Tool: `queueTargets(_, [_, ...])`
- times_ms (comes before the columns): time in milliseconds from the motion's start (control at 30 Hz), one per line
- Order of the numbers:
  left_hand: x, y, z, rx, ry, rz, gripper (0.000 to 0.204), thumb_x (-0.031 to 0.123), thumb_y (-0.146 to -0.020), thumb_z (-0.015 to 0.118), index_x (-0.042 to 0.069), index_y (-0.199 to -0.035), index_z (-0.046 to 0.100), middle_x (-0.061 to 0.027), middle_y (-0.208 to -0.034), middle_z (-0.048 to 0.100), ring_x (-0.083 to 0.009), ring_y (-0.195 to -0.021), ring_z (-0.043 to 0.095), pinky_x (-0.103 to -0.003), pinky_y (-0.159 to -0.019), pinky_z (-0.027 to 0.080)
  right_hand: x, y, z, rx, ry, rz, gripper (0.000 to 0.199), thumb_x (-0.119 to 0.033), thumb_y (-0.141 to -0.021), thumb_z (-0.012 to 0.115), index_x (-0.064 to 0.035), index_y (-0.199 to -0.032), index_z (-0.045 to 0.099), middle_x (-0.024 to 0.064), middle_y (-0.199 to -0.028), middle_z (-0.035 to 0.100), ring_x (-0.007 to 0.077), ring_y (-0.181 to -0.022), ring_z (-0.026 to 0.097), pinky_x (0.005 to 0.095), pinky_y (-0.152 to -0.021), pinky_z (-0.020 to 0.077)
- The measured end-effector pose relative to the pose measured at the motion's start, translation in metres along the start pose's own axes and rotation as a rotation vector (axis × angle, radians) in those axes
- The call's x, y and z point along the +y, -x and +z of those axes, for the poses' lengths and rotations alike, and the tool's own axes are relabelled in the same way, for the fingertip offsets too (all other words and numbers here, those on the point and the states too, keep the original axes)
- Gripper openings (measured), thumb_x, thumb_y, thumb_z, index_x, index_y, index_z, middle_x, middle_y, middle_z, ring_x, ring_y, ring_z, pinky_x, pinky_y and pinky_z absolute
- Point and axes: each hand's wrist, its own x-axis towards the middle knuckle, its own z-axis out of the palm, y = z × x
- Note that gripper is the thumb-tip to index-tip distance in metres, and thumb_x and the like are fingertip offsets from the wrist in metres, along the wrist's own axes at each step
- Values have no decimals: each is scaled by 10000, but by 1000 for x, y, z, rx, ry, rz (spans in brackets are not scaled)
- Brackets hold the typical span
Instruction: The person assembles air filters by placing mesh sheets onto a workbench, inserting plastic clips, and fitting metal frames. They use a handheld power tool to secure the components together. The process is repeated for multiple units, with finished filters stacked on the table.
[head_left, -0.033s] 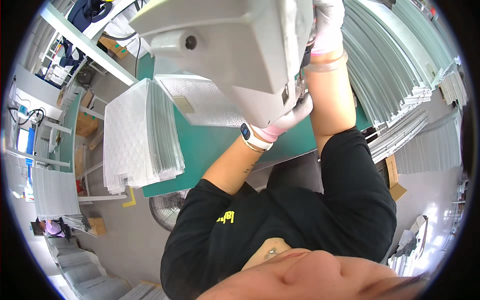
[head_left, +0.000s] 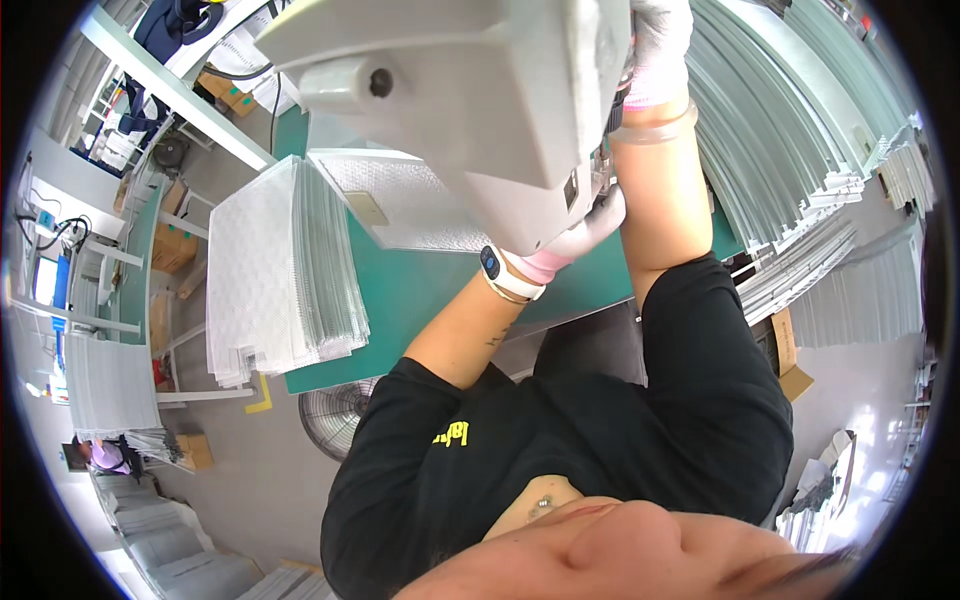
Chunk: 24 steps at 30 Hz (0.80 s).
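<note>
Grey machine housing [head_left: 480,90] gripped by both gloved hands: left hand [head_left: 580,235], right hand [head_left: 655,45].

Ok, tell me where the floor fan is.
In the head view the floor fan stands low and left of centre, under the green table's near edge, beside the person's left elbow.

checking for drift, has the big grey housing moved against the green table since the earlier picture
No. The grey housing sits at the same spot against the green table, and the left hand and right hand keep their places on it.
</note>
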Motion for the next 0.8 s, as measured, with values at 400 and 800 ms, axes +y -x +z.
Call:
queueTargets(400, [-2,-3,-8,-35,-273,103,139,267,-675,758,204,-737,651,-9,-640,527,-227,-578,534,-390,-561,365,-88,-32,-5,20,228,-757,137,-154,-931,640,-55,-1022,664,57,-985,718,163,-888,685,308,-834,563])
queueTargets(800, [3,-5,-10,-15,-266,101,179,159,-648,750,161,-826,746,34,-704,669,-202,-570,606,-359,-563,437,-66,-16,23,-163,96,-297,316,-130,-939,623,-3,-1225,578,45,-792,649,76,-551,517,192,-459,453])
